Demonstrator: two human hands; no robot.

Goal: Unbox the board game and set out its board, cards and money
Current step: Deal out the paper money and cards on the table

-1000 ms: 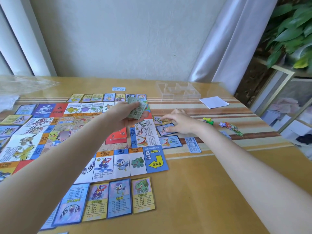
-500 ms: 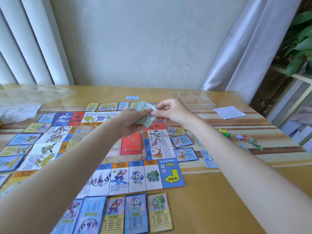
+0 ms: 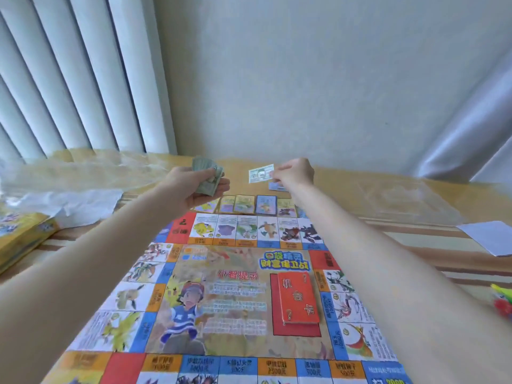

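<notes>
Head view shows the left hand (image 3: 198, 187) near upper centre of the frame, fingers curled around a wad of money (image 3: 207, 176). The right hand (image 3: 293, 174), just right of it, pinches a single note (image 3: 261, 173) by its right end and holds it above the far table (image 3: 388, 189) edge. A blue note (image 3: 276, 186) lies flat on the table just under that hand.

The board (image 3: 235, 286) is spread open across the lower centre, a red card deck (image 3: 298, 297) on its marked spot. A row of cards (image 3: 249, 205) runs along the board's far edge. The yellow box (image 3: 22, 239) sits at the left edge beside crumpled plastic (image 3: 69, 173).

The step looks like dealing notes out by value. To do it well, the note should go down flat beside the blue one, not overlapping the card row, so piles stay separate. The left grip should stay firm enough that the wad does not fan or slip while the thumb feeds the next note.
</notes>
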